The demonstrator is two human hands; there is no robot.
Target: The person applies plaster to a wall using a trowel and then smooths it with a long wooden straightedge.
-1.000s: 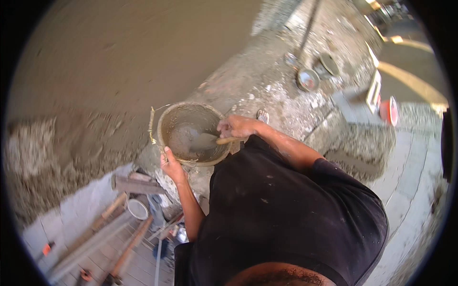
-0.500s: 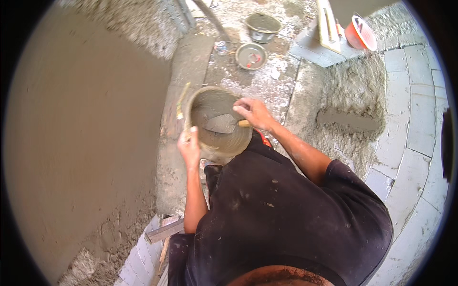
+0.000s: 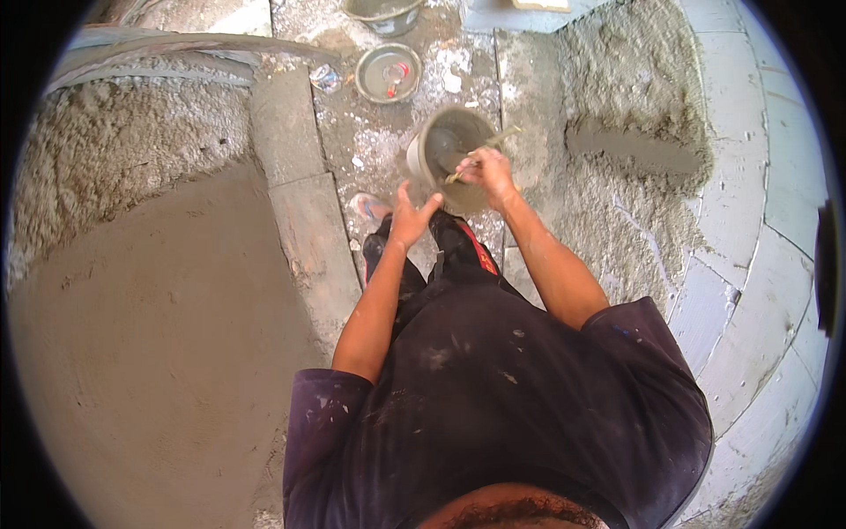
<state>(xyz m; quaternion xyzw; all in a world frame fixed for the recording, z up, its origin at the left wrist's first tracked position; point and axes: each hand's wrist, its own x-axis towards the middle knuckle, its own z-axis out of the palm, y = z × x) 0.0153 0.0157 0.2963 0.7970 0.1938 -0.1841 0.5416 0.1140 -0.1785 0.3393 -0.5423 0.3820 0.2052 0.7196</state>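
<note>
The bucket, grey and mortar-stained, is tilted low in front of my legs, with wet grey mortar inside. My right hand is closed over its opening on a thin yellow-green stick. Whether this stick is the bucket's handle, I cannot tell. Beside the bucket's near left side, my left hand is open, fingers spread and thumb pointing toward the bucket. It holds nothing, and I cannot tell if it touches the bucket. No trowel can be made out now.
Beyond the bucket stand a round basin with a red-and-clear item in it and another dark tub. A smooth mortar surface spreads at left. Rough mortar and grey blocks line the right. Wooden planks lie left of my feet.
The bucket has moved away from my body and looks smaller. My left hand has left its rim. My right hand has gone from the trowel's handle to the stick, previously at the bucket's left side.
</note>
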